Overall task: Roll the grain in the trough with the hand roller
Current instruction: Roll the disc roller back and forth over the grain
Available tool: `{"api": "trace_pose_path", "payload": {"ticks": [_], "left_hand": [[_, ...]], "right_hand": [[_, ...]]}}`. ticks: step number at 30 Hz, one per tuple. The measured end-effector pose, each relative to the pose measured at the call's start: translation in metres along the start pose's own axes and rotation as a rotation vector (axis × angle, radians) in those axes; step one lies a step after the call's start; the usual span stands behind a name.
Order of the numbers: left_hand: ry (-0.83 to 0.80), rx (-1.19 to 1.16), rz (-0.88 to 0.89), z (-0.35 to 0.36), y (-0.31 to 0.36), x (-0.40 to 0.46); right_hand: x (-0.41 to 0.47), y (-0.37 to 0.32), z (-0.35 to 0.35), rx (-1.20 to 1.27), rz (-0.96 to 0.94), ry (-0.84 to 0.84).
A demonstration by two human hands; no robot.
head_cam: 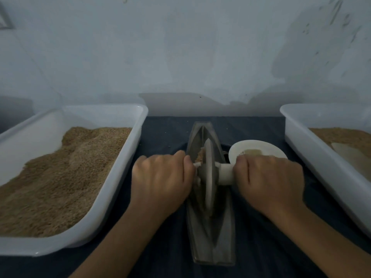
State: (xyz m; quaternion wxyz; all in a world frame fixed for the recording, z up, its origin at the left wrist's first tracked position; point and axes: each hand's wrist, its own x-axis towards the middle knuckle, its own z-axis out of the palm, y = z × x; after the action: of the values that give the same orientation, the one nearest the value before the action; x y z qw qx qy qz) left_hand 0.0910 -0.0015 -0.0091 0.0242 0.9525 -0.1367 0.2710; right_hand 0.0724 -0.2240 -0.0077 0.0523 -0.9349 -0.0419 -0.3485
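Forearms: both reach in from the bottom edge, over a dark blue cloth (160, 133).
Trough (212, 233): long, narrow, grey and boat-shaped, lying on the cloth between the hands, one end toward the camera, the other toward the wall.
Hand roller (208, 177): a pale disc standing on edge in the trough's groove, near its middle, with a white handle out each side.
Left hand (162, 177): knuckles up, fingers curled round the left handle, which it almost hides.
Right hand (269, 177): fingers wrapped round the right handle, whose inner part shows beside the disc.
Grain (199, 156): a small tan heap in the groove just behind the disc.
Small white dish (259, 147): just right of the trough, behind the right hand.
Left tray (112, 189): white, holding much tan grain.
Right tray (321, 169): white, partly in view, some grain inside.
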Motion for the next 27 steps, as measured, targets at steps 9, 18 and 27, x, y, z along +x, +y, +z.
{"api": "trace_pose_path", "payload": {"ticks": [9,18,27], "left_hand": [[-0.204,-0.005,-0.164,0.027,-0.002,0.096],[0.135,-0.12,0.031,-0.007,-0.009,-0.033],[-0.382,-0.033,-0.127,0.024,-0.012,0.1]], "right_hand": [[0.103,0.026,0.045,-0.008,0.039,-0.802],[-0.008,-0.004,-0.009,0.019,-0.143,0.124],[0.087,0.026,0.045,-0.023,0.015,-0.596]]}}
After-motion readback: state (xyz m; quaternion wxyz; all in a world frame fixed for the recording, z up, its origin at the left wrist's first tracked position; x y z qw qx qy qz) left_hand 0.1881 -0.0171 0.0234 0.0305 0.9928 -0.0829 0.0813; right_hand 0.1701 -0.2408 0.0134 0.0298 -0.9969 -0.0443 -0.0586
